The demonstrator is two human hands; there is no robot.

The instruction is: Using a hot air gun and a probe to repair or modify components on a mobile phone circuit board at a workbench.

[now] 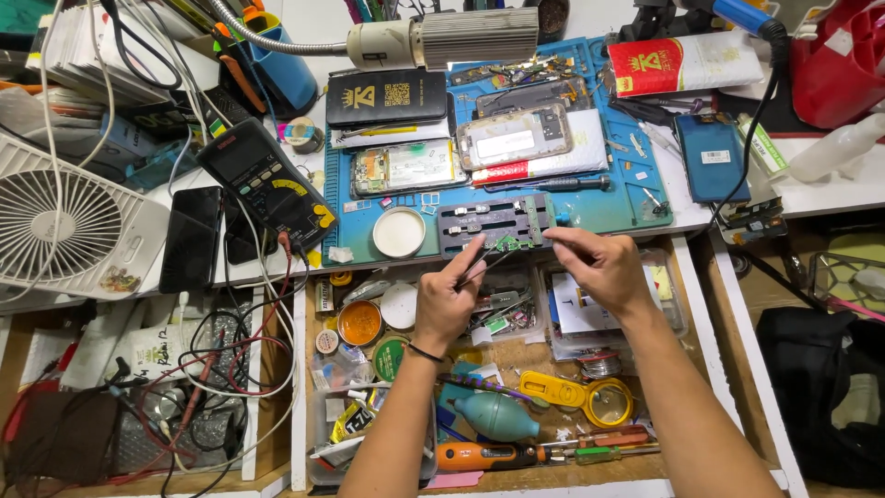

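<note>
The left hand (446, 304) holds thin tweezers (481, 266) in a narrow pinch between thumb and fingers, and the tips point up and to the right toward a small green circuit board (508, 243). The right hand (601, 267) comes from the other side; its grip is also closed tight, on a thin tool whose end reaches the same board (the tool is too small to say what kind it is). The board sits at the lower edge of a dark metal holder (498, 221), which lies on the blue work mat (608, 207) near the front edge of the bench (830, 189).

On the mat, behind the holder, lie two opened phones (406, 168) (514, 136) with their insides showing, and just left of the holder is a round white tin (399, 231). A black multimeter (267, 184) lies tilted to the left of the mat, with red and black leads hanging down from it. A white fan (64, 226) stands at the far left. A lamp head on a flexible neck (442, 39) hangs over the mat from the top.

Under the hands an open drawer (682, 304) is full of small things: a teal rubber air blower (498, 415), a yellow magnifier (590, 397) and an orange-handled screwdriver (484, 455).
</note>
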